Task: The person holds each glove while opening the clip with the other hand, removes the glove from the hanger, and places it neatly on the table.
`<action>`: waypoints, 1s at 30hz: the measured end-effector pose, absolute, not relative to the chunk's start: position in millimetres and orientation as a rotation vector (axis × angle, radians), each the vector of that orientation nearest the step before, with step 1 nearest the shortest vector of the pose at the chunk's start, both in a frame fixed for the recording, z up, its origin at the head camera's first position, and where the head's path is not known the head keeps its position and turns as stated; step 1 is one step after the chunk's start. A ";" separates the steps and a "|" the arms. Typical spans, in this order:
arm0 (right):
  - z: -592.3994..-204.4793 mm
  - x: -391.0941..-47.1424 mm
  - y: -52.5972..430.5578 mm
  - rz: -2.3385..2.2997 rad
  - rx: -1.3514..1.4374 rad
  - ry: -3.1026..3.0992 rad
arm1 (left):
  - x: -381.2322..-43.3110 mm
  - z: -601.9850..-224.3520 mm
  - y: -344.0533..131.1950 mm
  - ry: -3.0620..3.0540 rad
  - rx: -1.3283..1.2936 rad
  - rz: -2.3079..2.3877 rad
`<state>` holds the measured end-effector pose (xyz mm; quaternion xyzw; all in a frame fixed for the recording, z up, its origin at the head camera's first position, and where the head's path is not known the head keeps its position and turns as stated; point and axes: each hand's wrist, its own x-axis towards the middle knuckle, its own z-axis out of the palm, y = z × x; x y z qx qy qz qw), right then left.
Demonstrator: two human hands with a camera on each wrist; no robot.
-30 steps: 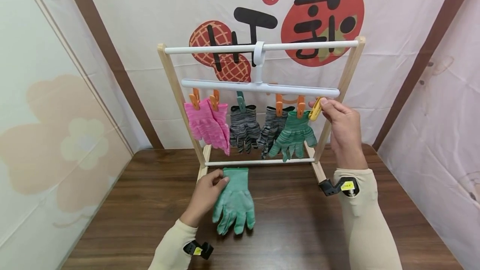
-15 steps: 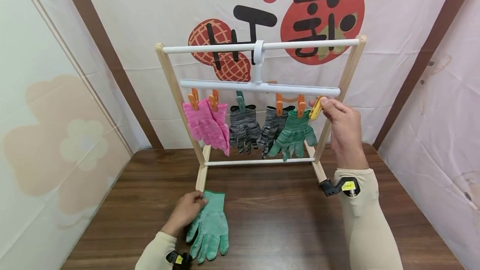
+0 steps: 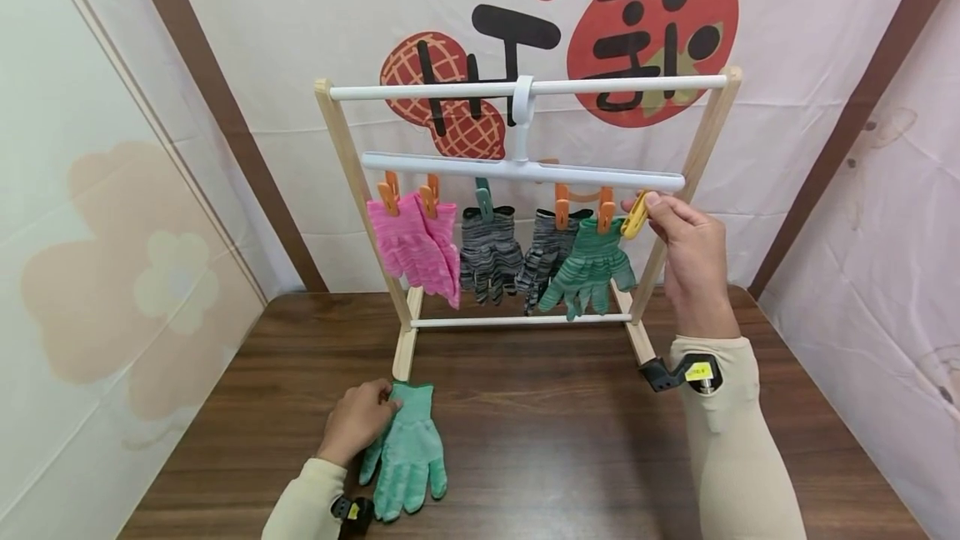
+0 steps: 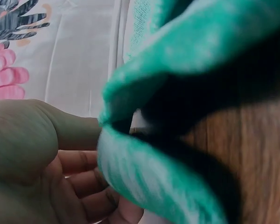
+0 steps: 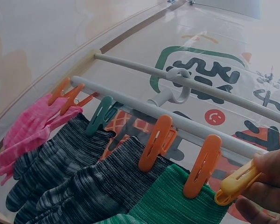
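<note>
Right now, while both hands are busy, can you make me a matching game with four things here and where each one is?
Things:
1. yellow clip
2. white hanger
3. teal clip
4. lower green glove

Places:
A. gripping a black-and-grey glove
B. pinched by the right hand
C. held by the left hand
D. hooked over the top bar

Right pairs: 1-B, 2-D, 3-A, 4-C.

Curtained booth, by the look of it a staging corner; wider building can't be told. Back wall: white sheet, printed fruit and lettering. Floral panel left, creased sheet right. Wood-grain bench between, tabletop drying rack on it.
</note>
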<state>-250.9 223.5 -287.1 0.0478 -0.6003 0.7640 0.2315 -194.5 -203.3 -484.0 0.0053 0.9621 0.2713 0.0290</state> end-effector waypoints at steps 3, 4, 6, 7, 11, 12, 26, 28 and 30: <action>-286.4 -249.8 223.7 2.103 0.126 -1.650 | -194.1 -483.9 -205.6 2.992 0.015 0.794; -286.2 -249.6 223.7 2.102 0.124 -1.650 | -194.1 -483.8 -206.2 2.995 0.018 0.789; -286.0 -249.3 223.6 2.102 0.122 -1.647 | -194.1 -484.0 -207.1 2.995 0.026 0.790; -286.0 -249.2 223.6 2.101 0.120 -1.648 | -194.0 -484.2 -207.6 2.998 0.029 0.791; -286.3 -249.4 223.3 2.096 0.120 -1.646 | -193.9 -483.9 -208.7 3.008 0.047 0.786; -286.4 -249.3 223.1 2.094 0.118 -1.649 | -193.7 -483.6 -209.1 3.015 0.050 0.780; -286.5 -247.8 222.5 2.093 0.124 -1.660 | -191.9 -482.3 -215.2 3.046 0.032 0.740; -286.9 -247.9 222.8 2.090 0.124 -1.666 | -192.0 -482.5 -215.8 3.050 0.034 0.738; -287.2 -247.7 222.9 2.087 0.123 -1.669 | -191.9 -482.5 -216.1 3.051 0.033 0.737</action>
